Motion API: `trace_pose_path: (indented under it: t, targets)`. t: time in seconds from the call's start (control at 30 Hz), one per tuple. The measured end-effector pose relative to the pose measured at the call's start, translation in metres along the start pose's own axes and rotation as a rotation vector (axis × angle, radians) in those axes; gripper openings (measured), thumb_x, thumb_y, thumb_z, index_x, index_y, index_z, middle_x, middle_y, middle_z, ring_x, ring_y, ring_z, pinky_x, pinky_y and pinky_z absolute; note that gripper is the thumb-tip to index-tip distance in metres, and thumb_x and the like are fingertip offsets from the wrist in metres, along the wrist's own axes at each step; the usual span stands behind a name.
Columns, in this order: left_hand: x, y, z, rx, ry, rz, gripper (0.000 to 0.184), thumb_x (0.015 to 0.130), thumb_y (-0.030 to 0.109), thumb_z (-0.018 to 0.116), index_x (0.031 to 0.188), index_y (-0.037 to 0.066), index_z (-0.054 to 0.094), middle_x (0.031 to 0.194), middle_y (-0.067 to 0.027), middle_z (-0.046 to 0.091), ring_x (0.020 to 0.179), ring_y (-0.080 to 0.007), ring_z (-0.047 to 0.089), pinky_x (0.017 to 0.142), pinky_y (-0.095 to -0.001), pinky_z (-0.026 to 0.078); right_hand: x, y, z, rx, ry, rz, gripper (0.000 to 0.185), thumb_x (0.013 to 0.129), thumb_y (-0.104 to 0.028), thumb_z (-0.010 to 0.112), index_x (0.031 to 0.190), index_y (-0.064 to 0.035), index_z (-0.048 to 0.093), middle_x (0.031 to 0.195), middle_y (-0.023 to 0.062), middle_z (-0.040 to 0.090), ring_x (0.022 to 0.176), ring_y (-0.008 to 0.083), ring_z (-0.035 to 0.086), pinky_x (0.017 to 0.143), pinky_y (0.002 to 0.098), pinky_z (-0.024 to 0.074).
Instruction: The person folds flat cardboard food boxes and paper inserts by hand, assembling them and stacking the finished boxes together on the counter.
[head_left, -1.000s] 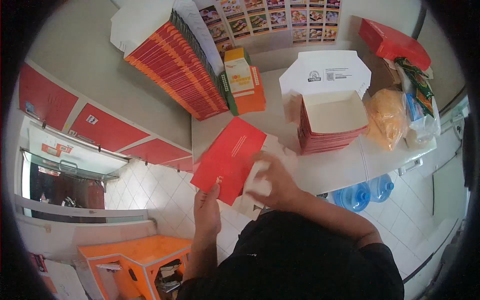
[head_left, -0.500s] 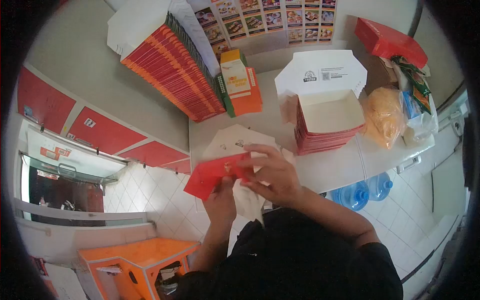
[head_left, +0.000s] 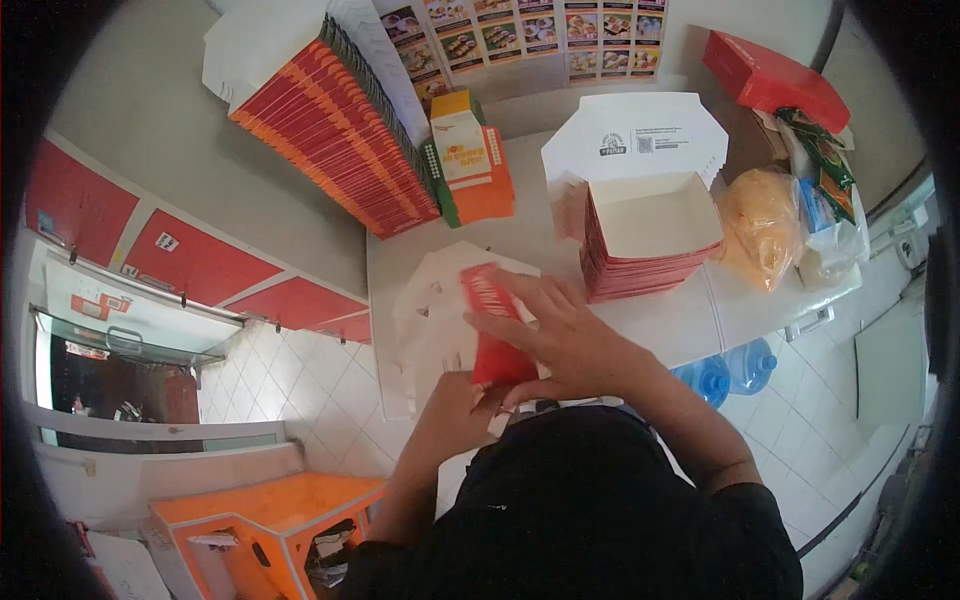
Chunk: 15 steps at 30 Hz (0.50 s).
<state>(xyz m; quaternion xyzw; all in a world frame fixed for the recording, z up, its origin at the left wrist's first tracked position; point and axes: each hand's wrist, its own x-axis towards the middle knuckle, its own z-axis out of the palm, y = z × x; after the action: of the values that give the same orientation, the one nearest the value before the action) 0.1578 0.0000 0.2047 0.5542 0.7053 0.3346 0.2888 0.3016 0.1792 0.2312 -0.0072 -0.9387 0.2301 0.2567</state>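
The red carton (head_left: 496, 358) is right up against the person, near the front edge of the table (head_left: 536, 226), blurred a little, with both hands on it. The left hand (head_left: 452, 412), at its 7 o'clock, curls against the lower end, perhaps to steady it from beneath; its fingers are mostly tucked out of sight, so I can't tell how firmly they close. The right hand (head_left: 558, 335), at 3 o'clock, lies over it with fingers spread well apart and thumb low, probably to press the card into shape.

Just beyond, at 10 o'clock, pale sheets (head_left: 424, 305) lie flat on the table, seemingly kept within easy reach. At 2 o'clock the boxes (head_left: 655, 276) sit nested, lid raised, likely to save room; a plastic bag (head_left: 762, 225) stands past them. At 12 o'clock there's a small orange box (head_left: 488, 195), with the tall stack (head_left: 335, 130) leaning at 11.
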Motion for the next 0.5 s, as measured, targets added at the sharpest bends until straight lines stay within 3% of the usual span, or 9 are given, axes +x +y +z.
trace_pose_path:
  t: [0.07, 0.1, 0.13, 0.2, 0.23, 0.33, 0.37, 0.47, 0.5]
  targets:
    - [-0.008, -0.026, 0.003, 0.126, -0.064, 0.112, 0.019, 0.091, 0.015, 0.072, 0.1, -0.001, 0.07, 0.086, -0.0265, 0.067, 0.083, -0.0387, 0.072, 0.073, -0.0409, 0.053, -0.008, 0.008, -0.002, 0.046, 0.002, -0.002, 0.048, 0.084, -0.022, 0.085, 0.118, -0.0072, 0.056, 0.129, 0.0176, 0.057, 0.127, 0.0361, 0.054, 0.107, 0.0489, 0.0417]
    - [-0.008, -0.011, 0.0, 0.123, -0.062, 0.025, 0.028, 0.094, 0.014, 0.07, 0.117, 0.001, 0.064, 0.084, -0.0236, 0.07, 0.081, -0.0366, 0.073, 0.072, -0.042, 0.053, -0.015, 0.017, 0.004, 0.136, -0.01, 0.066, 0.045, 0.085, -0.022, 0.083, 0.117, -0.0064, 0.055, 0.127, 0.0172, 0.058, 0.125, 0.0359, 0.055, 0.106, 0.0488, 0.0419]
    - [-0.008, -0.002, 0.0, -0.025, 0.013, -0.078, 0.033, 0.094, 0.014, 0.07, 0.124, 0.002, 0.06, 0.083, -0.0226, 0.071, 0.081, -0.0363, 0.073, 0.073, -0.0424, 0.053, -0.021, 0.027, 0.011, 0.225, -0.022, 0.131, 0.043, 0.087, -0.021, 0.082, 0.117, -0.0055, 0.055, 0.125, 0.0169, 0.059, 0.123, 0.0357, 0.056, 0.105, 0.0487, 0.0422]
    - [-0.009, 0.009, 0.002, -0.323, 0.165, -0.282, 0.045, 0.095, 0.013, 0.07, 0.136, 0.004, 0.052, 0.08, -0.0208, 0.072, 0.079, -0.0357, 0.073, 0.075, -0.0432, 0.052, -0.044, 0.029, 0.031, 0.44, 0.221, 0.255, 0.038, 0.089, -0.018, 0.079, 0.115, -0.0046, 0.055, 0.121, 0.0157, 0.061, 0.116, 0.0359, 0.059, 0.102, 0.0474, 0.0434]
    - [-0.007, 0.01, 0.002, -0.297, 0.187, -0.277, 0.048, 0.095, 0.013, 0.07, 0.138, 0.004, 0.05, 0.079, -0.0181, 0.072, 0.077, -0.0318, 0.072, 0.077, -0.0415, 0.053, -0.05, 0.026, 0.036, 0.549, 0.338, 0.318, 0.036, 0.09, -0.017, 0.078, 0.114, -0.0042, 0.055, 0.118, 0.0151, 0.062, 0.113, 0.036, 0.06, 0.1, 0.0468, 0.044]
    - [-0.01, 0.011, 0.004, -0.199, 0.212, -0.229, 0.053, 0.096, 0.013, 0.071, 0.142, 0.004, 0.047, 0.077, -0.0126, 0.072, 0.074, -0.0242, 0.071, 0.081, -0.0383, 0.054, -0.047, 0.016, 0.038, 0.367, 0.092, 0.156, 0.031, 0.092, -0.014, 0.075, 0.113, -0.0046, 0.054, 0.108, 0.0129, 0.063, 0.102, 0.0341, 0.061, 0.094, 0.0451, 0.0462]
    - [-0.009, 0.013, 0.003, -0.148, 0.195, -0.176, 0.053, 0.095, 0.014, 0.072, 0.141, 0.005, 0.048, 0.077, -0.0123, 0.072, 0.075, -0.0242, 0.071, 0.082, -0.0387, 0.053, -0.045, 0.011, 0.032, 0.227, -0.224, 0.211, 0.029, 0.092, -0.012, 0.075, 0.114, -0.0063, 0.058, 0.098, 0.0119, 0.063, 0.094, 0.0318, 0.061, 0.088, 0.0422, 0.0475]
    - [-0.013, 0.02, 0.0, -0.026, 0.108, -0.099, 0.045, 0.093, 0.016, 0.073, 0.134, 0.006, 0.056, 0.077, -0.0101, 0.072, 0.074, -0.0252, 0.069, 0.083, -0.0388, 0.05, -0.052, 0.003, 0.018, 0.7, -0.377, 0.516, 0.028, 0.091, -0.014, 0.077, 0.115, -0.0085, 0.064, 0.098, 0.0116, 0.068, 0.096, 0.0308, 0.064, 0.089, 0.0432, 0.0482]
    - [-0.012, 0.022, -0.001, 0.008, 0.081, -0.084, 0.042, 0.093, 0.016, 0.073, 0.131, 0.006, 0.06, 0.077, -0.0091, 0.072, 0.074, -0.0256, 0.068, 0.084, -0.0386, 0.049, -0.056, 0.005, 0.02, 0.742, -0.392, 0.511, 0.029, 0.09, -0.015, 0.078, 0.116, -0.0092, 0.066, 0.1, 0.0118, 0.069, 0.096, 0.0307, 0.065, 0.089, 0.0432, 0.0488]
